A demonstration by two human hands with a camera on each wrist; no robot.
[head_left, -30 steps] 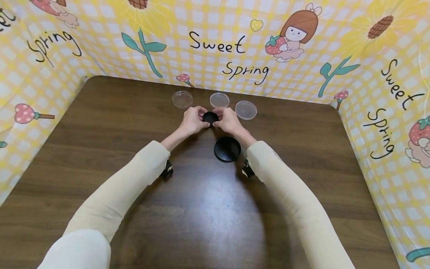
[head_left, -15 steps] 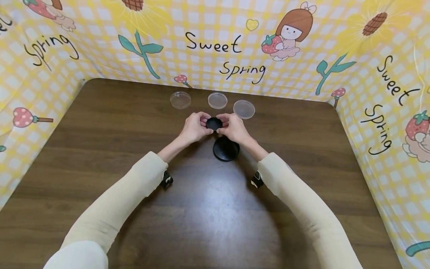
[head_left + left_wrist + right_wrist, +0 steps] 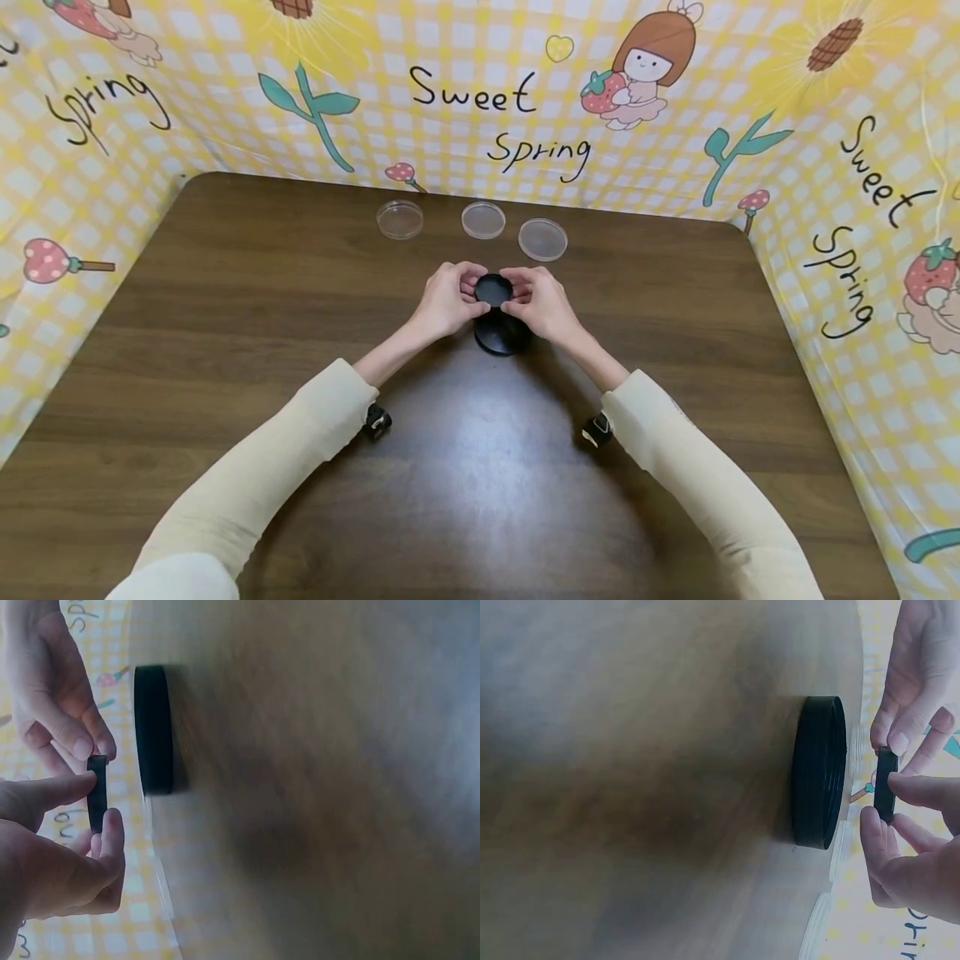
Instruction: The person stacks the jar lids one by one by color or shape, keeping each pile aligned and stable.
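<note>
- Black disc (image 3: 493, 291), pinched by fingers of left hand (image 3: 447, 300) and right hand (image 3: 542, 302), hangs above the desk (image 3: 480, 483).
- Wider black lid (image 3: 501, 337) lies nearer on the desk.
- Three clear dishes (image 3: 483, 221) lie farther.

The left arm (image 3: 255, 471) and the right arm (image 3: 712, 487) reached forward in long pale sleeves, slanting inward until the hands nearly met. The cuffs ended short of the left wrist (image 3: 390, 354) and the right wrist (image 3: 600, 360), leaving skin exposed. The left grip (image 3: 448, 302) and the right grip (image 3: 542, 304), both bare hands, were raised and faced each other almost as mirror images. Each pinched firmly, thumb on the side nearer the body, fingers curled on the far side.
</note>
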